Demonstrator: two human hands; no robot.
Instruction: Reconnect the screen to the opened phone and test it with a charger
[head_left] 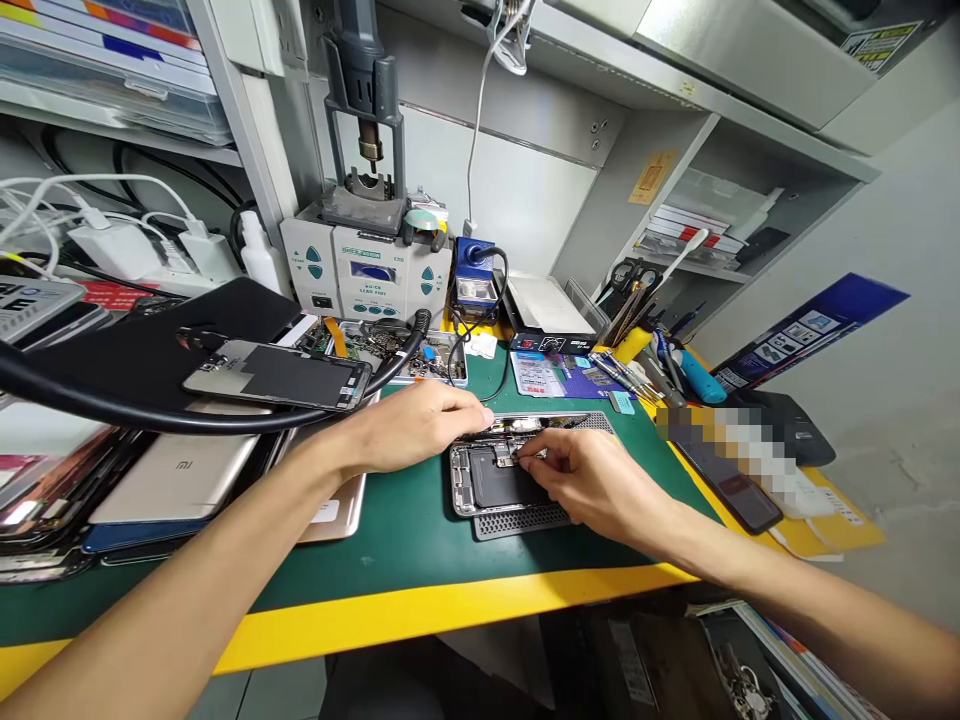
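Observation:
An opened phone (510, 487) lies with its insides bared, its dark battery showing, on a perforated grey mat (517, 524). From the far left, my left hand (420, 425) closes its thumb and fingers at the phone's far edge; its other fingers are hidden. Over the phone's right part is my right hand (600, 480), thumb and forefinger pinched on a small flat metallic part (506, 455) above the battery. Too little of that part shows to name it exactly.
Left are stacked phones (169, 480), a loose phone screen (292, 375) and a thick black hose (225, 420). Behind stand a hot-air station (375, 270), a blue soldering unit (477, 275) and a circuit-board tray (442, 368). Right are tools (630, 375) and a dark phone (720, 470).

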